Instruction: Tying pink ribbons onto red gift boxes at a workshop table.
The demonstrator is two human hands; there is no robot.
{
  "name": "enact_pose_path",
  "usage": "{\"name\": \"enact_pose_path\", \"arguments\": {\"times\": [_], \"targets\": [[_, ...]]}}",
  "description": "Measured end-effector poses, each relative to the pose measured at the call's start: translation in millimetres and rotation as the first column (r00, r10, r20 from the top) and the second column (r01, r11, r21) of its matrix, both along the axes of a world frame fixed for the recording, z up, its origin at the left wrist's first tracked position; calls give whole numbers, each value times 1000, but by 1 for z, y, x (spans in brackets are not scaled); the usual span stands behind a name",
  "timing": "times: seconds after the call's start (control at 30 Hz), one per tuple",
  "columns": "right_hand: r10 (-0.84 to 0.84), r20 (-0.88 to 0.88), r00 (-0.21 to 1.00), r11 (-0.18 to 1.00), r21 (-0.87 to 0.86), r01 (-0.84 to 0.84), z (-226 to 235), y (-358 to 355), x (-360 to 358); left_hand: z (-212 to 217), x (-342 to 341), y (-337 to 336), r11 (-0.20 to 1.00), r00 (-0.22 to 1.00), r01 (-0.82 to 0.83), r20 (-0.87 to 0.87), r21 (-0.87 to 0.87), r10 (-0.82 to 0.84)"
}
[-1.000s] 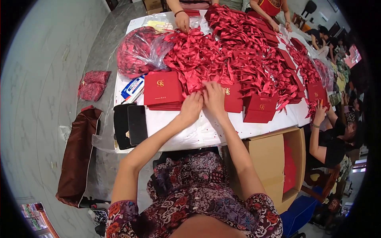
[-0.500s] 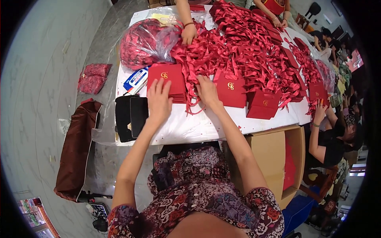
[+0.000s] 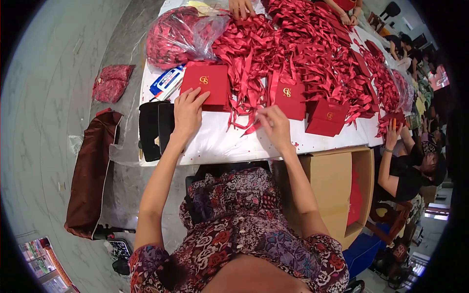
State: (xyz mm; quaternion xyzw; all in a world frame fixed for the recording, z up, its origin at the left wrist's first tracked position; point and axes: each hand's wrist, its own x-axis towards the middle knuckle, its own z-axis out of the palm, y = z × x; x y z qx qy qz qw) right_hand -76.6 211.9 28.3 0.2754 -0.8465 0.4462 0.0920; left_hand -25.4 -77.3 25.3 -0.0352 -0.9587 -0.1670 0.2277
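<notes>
My left hand [image 3: 188, 115] lies with its fingers stretched over the near left corner of a stack of red gift bags [image 3: 215, 75], each flat and marked in gold. To its right, my right hand [image 3: 274, 128] is closed in a pinch at the near edge of a heap of red ribbons [image 3: 249, 58]. A red ribbon [image 3: 253, 129] trails from its fingertips onto the white tabletop. Just beyond my right hand another red bag [image 3: 290, 100] lies flat, partly covered by ribbons. Farther right, a small group of red bags [image 3: 328, 117] stands at a tilt.
A clear plastic sack [image 3: 173, 39] full of red ribbons sits at the back left. A black case [image 3: 155, 131] and a blue-and-white pack [image 3: 168, 82] lie left of the stack. An open cardboard box [image 3: 328, 188] stands below the table's edge. Another person's hand [image 3: 241, 7] touches the far ribbons.
My right hand has drawn back from the ribbons toward me, its fingers now pinched. My left hand still rests on the stack. The other person's hand has moved farther away.
</notes>
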Motion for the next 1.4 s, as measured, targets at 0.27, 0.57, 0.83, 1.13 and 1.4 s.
{"name": "enact_pose_path", "arguments": {"times": [0.27, 0.57, 0.83, 1.13, 1.4], "targets": [[141, -187, 972, 985, 127, -118, -18, -39, 27, 12, 44, 20, 999, 968, -16, -252, 34, 24], [38, 99, 994, 981, -196, -18, -14, -11, 18, -21, 128, 64, 999, 983, 24, -182, 37, -17], [61, 212, 975, 616, -777, 131, 69, 56, 49, -45, 141, 85, 993, 997, 67, 26, 95, -70], [91, 235, 968, 660, -742, 118, 77, 49, 51, -18, 117, 96, 971, 988, 145, 22, 190, -151], [258, 109, 960, 889, -417, -191, 57, 22, 73, 5, 43, 149, 24, 775, -324, 279, 946, -566]]}}
